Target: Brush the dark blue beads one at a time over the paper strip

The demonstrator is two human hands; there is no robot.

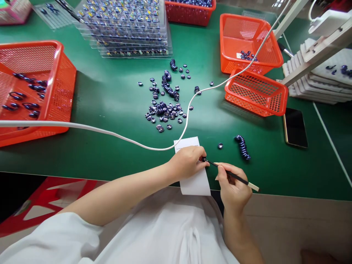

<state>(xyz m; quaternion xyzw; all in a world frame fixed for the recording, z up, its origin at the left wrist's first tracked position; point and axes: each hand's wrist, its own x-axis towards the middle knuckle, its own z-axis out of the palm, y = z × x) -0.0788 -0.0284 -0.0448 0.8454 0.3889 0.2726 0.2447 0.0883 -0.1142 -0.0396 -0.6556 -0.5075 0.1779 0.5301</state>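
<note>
My left hand (pixel 188 161) is closed in a pinch round a small dark piece (pixel 204 159), mostly hidden by the fingers. It is over a white paper slip (pixel 195 186) at the table's front edge. My right hand (pixel 235 185) grips a thin black paintbrush (pixel 238 177) with a pale handle end. The brush's tip meets the dark piece; its bristles cannot be made out. Beyond the paper lies a loose pile of shiny dark-blue beads (pixel 165 110). A single bead (pixel 220 146) and a curved row of beads (pixel 242 147) lie to the right.
A white cable (pixel 132 138) crosses above the table in front of my hands. Orange baskets stand at the left (pixel 59 84) and right (pixel 225 44), with a smaller basket (pixel 257 91) nearby. Stacked clear trays (pixel 132 55), a phone (pixel 295 126) and white foam pads (pixel 310 84) surround the workspace.
</note>
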